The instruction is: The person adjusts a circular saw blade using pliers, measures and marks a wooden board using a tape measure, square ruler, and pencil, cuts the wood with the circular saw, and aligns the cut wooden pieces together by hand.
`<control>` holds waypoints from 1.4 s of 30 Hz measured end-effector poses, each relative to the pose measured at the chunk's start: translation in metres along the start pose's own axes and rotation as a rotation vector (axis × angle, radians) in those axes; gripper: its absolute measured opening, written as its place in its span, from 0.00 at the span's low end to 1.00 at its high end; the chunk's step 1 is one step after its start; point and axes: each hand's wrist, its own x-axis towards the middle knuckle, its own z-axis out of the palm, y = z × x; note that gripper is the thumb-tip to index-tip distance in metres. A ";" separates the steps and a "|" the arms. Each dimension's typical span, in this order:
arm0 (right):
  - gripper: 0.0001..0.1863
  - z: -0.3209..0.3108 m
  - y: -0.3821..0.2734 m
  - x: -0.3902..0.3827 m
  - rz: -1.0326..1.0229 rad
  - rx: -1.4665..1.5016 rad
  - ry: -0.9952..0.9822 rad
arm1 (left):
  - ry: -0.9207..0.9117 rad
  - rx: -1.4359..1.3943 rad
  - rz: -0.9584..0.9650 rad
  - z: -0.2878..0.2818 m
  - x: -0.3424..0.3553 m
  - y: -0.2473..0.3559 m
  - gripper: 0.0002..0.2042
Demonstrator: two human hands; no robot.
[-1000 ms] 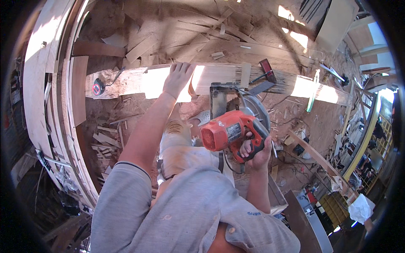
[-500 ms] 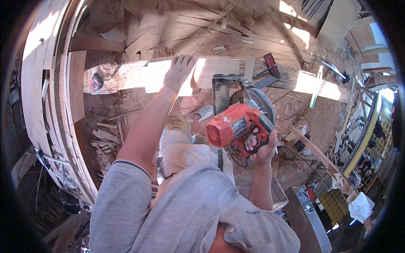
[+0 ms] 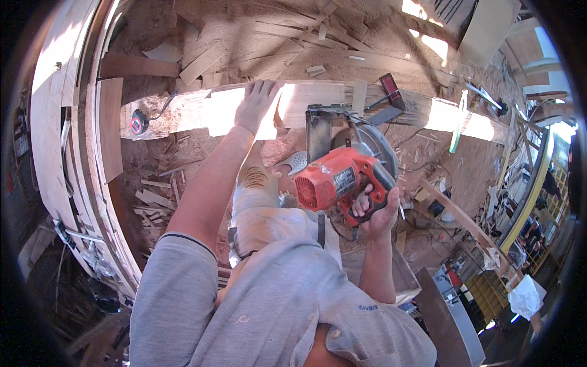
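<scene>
A sunlit plank [image 3: 422, 109] spans the littered, apparently dusty floor [image 3: 379, 30].

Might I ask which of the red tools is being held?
The circular saw, gripped by the right hand; the others, including the tape measure, are untouched.

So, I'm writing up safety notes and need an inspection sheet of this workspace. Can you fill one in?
Surface: long plank, partly sunlit, running across the view.
Job's things: orange-red saw, held near the plank's near edge; contact can't be told.
Clutter: tape measure on the plank's left part; wood scraps on the ground.
Hands: left hand rests on the wood, left of the saw; right hand grips the saw's handle.
Cables: what looks like a thin dark cord on the ground, right of the saw; ends unclear.
Surroundings: long boards at far left; white bag at lower right.
</scene>
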 end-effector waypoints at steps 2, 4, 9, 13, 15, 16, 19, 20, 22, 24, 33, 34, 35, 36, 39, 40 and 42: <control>0.42 0.004 -0.002 0.000 -0.006 -0.018 0.020 | 0.002 0.006 0.004 0.002 0.000 -0.001 0.58; 0.42 0.006 -0.004 -0.001 0.009 -0.012 -0.017 | 0.005 0.012 0.007 0.003 -0.001 -0.002 0.57; 0.42 0.007 -0.003 -0.001 -0.001 -0.020 0.002 | 0.018 0.009 0.018 0.001 0.000 -0.001 0.55; 0.42 0.007 -0.003 0.000 -0.009 -0.023 -0.001 | 0.024 0.015 0.014 -0.001 0.000 0.002 0.53; 0.42 0.009 -0.004 -0.001 -0.004 -0.026 0.001 | 0.013 0.011 0.013 -0.004 0.000 0.003 0.52; 0.41 0.010 -0.004 -0.001 0.001 -0.029 0.003 | 0.013 0.011 0.013 -0.002 0.000 0.002 0.52; 0.41 0.011 -0.005 -0.001 0.001 0.019 -0.025 | 0.056 0.001 0.015 0.002 -0.001 0.000 0.52; 0.41 0.012 -0.005 -0.001 0.001 0.019 -0.025 | 0.043 0.000 0.018 0.000 -0.001 0.000 0.53; 0.41 0.014 -0.005 -0.001 -0.006 -0.006 0.019 | 0.029 -0.002 0.020 -0.001 0.000 0.000 0.53; 0.41 0.013 -0.005 0.000 0.001 0.001 0.019 | 0.025 -0.004 0.016 -0.001 0.000 0.001 0.54; 0.42 0.005 -0.011 0.004 0.002 -0.025 -0.012 | -0.039 0.038 0.009 0.002 0.000 -0.004 0.57; 0.42 0.008 -0.011 0.004 -0.013 -0.066 0.003 | -0.040 0.039 0.008 0.003 0.000 -0.006 0.57; 0.42 0.009 -0.011 0.004 -0.012 -0.067 0.003 | -0.036 0.054 0.017 0.004 0.000 -0.007 0.58; 0.42 0.011 -0.011 0.003 -0.011 -0.053 0.012 | -0.032 0.070 0.027 0.005 0.000 -0.008 0.58; 0.41 0.012 -0.008 0.001 -0.016 -0.036 0.027 | -0.047 0.027 0.011 0.001 0.000 -0.003 0.58; 0.41 0.011 -0.008 0.001 -0.021 -0.034 0.032 | -0.048 0.027 0.013 0.003 0.001 -0.003 0.58; 0.41 0.012 -0.007 0.001 -0.019 -0.035 0.038 | -0.017 0.073 0.017 0.004 0.000 -0.003 0.58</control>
